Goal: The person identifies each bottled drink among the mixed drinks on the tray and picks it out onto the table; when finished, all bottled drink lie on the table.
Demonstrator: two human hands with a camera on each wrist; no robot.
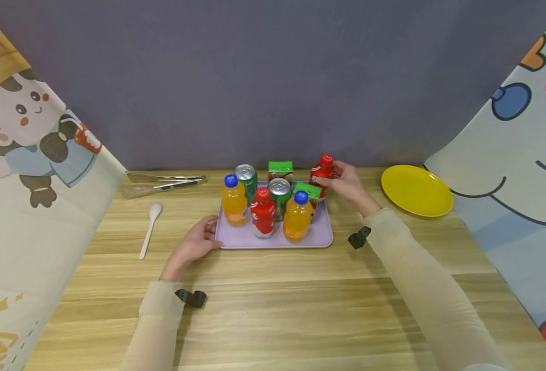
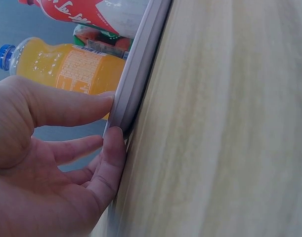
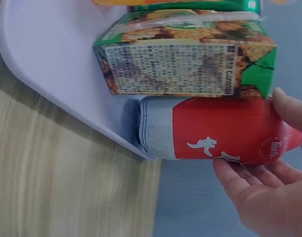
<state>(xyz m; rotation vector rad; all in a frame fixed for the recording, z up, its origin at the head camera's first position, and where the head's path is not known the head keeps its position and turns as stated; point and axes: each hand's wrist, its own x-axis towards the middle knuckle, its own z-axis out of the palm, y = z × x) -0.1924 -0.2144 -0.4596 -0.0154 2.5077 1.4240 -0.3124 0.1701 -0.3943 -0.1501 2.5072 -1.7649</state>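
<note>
A pale purple tray [image 1: 319,238] carries bottles, cans and juice boxes. My left hand [image 1: 198,240] pinches its near left corner, the thumb above the rim [image 2: 133,74] and a fingertip under it. At the far right corner, my right hand [image 1: 348,184] grips a red bottle [image 1: 321,172] with a white base by its upper part. The bottle [image 3: 210,131] stands inside the tray rim, right beside a green-topped juice box [image 3: 170,66]. Nearest my left hand is an orange juice bottle [image 1: 234,203] with a blue cap. A second red bottle [image 1: 263,216] stands at the front.
Two green cans [image 1: 279,193], a second orange bottle [image 1: 297,219] and another juice box [image 1: 280,169] crowd the tray. Left of it lie a white spoon [image 1: 150,230] and metal tongs [image 1: 175,184]. A yellow plate [image 1: 416,190] lies at the right, and a grey wall [image 1: 273,93] rises behind.
</note>
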